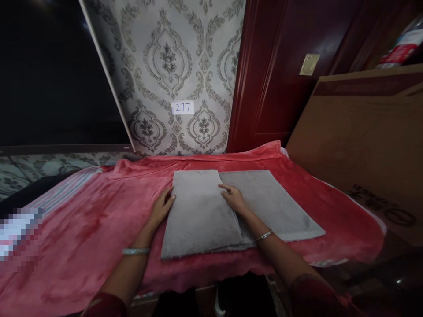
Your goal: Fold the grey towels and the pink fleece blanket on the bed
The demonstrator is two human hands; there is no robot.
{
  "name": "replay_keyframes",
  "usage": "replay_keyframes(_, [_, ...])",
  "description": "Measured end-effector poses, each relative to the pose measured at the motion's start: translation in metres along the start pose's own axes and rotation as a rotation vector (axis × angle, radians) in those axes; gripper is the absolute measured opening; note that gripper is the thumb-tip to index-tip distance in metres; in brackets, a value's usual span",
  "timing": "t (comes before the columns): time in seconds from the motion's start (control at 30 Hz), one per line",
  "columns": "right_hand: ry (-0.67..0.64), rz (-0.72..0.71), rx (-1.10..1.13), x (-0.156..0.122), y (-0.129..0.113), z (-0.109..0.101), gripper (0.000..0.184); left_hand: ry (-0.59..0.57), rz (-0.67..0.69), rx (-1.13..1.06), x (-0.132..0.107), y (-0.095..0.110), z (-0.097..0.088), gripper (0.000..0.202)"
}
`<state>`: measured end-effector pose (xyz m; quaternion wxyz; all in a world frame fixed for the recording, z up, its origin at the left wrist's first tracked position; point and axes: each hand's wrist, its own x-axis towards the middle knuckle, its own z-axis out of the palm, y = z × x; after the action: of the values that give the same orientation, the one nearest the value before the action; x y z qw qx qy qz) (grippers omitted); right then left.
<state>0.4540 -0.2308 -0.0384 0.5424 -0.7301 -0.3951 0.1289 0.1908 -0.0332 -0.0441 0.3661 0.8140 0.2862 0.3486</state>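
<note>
A thick grey terry towel lies folded on a red fleece blanket, and its upper folded part sits to the left. A flatter grey layer spreads out to the right of it. My left hand rests against the towel's left edge, fingers touching the pile. My right hand lies on the right edge of the folded part, over the join with the flatter layer. Neither hand appears to grip anything. A bangle circles each wrist.
A large cardboard box leans at the right of the blanket. Behind stand a dark red door and damask wallpaper bearing a paper label reading 277. A dark screen fills the upper left. A pixelated patch covers something at the left.
</note>
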Motion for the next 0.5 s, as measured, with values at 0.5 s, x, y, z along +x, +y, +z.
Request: replay_keyframes(0.5, [0.033,0.042,0.000,0.002,0.024,-0.010,0.046,-0.040,0.124,0.243,-0.004,0.000,0.005,0.048])
